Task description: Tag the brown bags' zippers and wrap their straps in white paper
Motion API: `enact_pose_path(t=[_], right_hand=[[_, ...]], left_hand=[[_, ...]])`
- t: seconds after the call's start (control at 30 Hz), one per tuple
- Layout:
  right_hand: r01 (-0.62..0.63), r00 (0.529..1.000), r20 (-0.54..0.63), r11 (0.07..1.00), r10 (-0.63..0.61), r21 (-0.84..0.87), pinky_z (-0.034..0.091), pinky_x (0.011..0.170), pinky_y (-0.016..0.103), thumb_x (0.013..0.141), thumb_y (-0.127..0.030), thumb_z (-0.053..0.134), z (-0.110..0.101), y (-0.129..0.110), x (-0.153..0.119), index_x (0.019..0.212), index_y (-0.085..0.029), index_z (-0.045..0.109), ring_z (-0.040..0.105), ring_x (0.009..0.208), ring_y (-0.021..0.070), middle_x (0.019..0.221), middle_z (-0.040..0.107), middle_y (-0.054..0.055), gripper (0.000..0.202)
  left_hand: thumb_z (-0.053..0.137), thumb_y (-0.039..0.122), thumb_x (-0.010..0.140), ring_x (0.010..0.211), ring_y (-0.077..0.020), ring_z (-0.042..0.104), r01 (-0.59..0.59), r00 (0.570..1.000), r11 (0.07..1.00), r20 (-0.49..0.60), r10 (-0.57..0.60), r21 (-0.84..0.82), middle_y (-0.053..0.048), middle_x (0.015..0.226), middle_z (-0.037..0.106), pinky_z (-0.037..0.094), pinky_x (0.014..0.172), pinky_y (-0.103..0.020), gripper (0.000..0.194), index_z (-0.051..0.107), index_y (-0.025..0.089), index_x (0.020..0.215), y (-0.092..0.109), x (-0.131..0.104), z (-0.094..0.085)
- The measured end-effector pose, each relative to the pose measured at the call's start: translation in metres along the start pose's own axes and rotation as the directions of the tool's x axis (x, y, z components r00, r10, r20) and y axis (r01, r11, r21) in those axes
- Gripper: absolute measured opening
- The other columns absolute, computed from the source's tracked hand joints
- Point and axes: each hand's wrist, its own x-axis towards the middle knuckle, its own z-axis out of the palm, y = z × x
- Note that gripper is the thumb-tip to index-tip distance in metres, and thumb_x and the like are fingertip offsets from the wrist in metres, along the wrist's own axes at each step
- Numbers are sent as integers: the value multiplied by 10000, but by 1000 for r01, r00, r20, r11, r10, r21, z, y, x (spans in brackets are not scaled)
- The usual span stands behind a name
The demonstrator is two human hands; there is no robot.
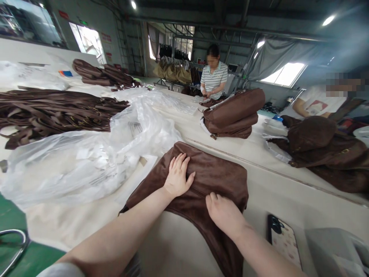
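A brown leather-look shoulder bag [221, 169] lies flat on the cream-covered table in front of me, its curved strap [215, 240] running toward my body. My left hand [179, 177] rests on the bag's upper face, fingers stretched out and thumb apart. Lower and to the right, my right hand [221, 211] is closed against the bag at the end of a line that looks like a seam or zipper. What its curled fingers pinch is hidden.
Clear plastic bags [95, 161] and a heap of brown straps [57, 111] lie left. Stacked brown bags [233, 115] stand beyond, with more bags [319, 146] on the right. A phone [285, 238] lies near my right forearm. Two people, one in a striped shirt [215, 79], are across the table.
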Motion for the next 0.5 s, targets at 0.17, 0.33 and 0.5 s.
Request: enact_pose_path(t=[0.17, 0.33, 0.5], right_hand=[[54, 998, -22, 998, -55, -32, 503, 529, 326, 773, 62, 490, 8, 16, -31, 1007, -118, 622, 646, 657, 222, 819, 645, 76, 323], [-143, 965, -179, 955, 193, 260, 492, 639, 286, 919, -126, 490, 6, -7, -42, 1012, -179, 634, 662, 695, 173, 821, 674, 42, 179], [-176, 930, -164, 789, 329, 588, 506, 642, 276, 966, -318, 418, 24, -26, -58, 901, -241, 659, 690, 708, 171, 842, 724, 16, 261]], left_hand=[[526, 359, 863, 1414, -282, 265, -7, 1000, 999, 23, 8, -45, -148, 1476, 386, 127, 1185, -481, 552, 430, 132, 1357, 3, -2, 0], [547, 368, 856, 1401, -270, 293, 68, 996, 984, 62, -58, -163, -135, 1460, 414, 132, 1183, -479, 533, 472, 150, 1336, 4, 3, -2], [438, 447, 914, 1243, -238, 506, 368, 919, 794, 318, -232, -484, -117, 1301, 587, 315, 1111, -387, 427, 659, 141, 1114, -14, 16, -51]])
